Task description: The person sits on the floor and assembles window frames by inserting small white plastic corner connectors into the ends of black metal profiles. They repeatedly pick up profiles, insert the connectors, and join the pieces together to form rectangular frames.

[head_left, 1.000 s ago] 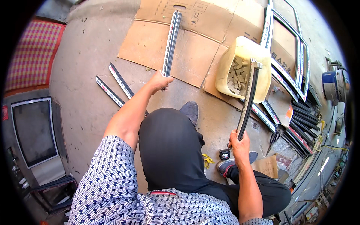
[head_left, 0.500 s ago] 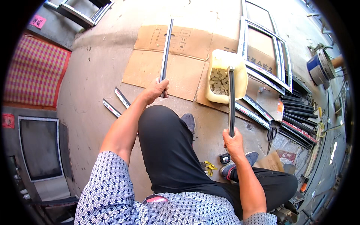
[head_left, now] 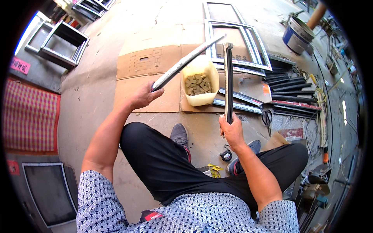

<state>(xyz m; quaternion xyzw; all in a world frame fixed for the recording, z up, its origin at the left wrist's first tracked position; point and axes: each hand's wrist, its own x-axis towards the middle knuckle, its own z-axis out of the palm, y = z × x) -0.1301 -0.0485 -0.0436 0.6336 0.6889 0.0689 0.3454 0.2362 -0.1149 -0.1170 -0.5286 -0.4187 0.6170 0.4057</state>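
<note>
My left hand (head_left: pixel 144 96) grips one end of a long frame profile (head_left: pixel 185 63), its white-filmed face turned up; it slants up to the right, in the air above the cardboard. In my right hand (head_left: pixel 232 132) is a second profile (head_left: pixel 228 83), black and grooved, held nearly straight away from me. A small grey piece (head_left: pixel 229 46) sits at its far end. Between and beyond my hands stands a cream plastic tub (head_left: pixel 197 101) holding many small metallic blocks (head_left: pixel 199 82). The two profiles' far tips come close together but look apart.
Flattened cardboard (head_left: pixel 145 93) lies on the floor. Assembled frames (head_left: pixel 265 50) and stacked black profiles (head_left: pixel 291 93) lie at the right. Scissors (head_left: pixel 267 118), a tape measure (head_left: pixel 225 155) and yellow scraps (head_left: pixel 215 171) are near my feet. A bucket (head_left: pixel 298 35) stands at the far right.
The left profile has swung from upright to a rightward slant, its white face now showing. My right hand and its profile have risen slightly. The view has shifted to the right.
</note>
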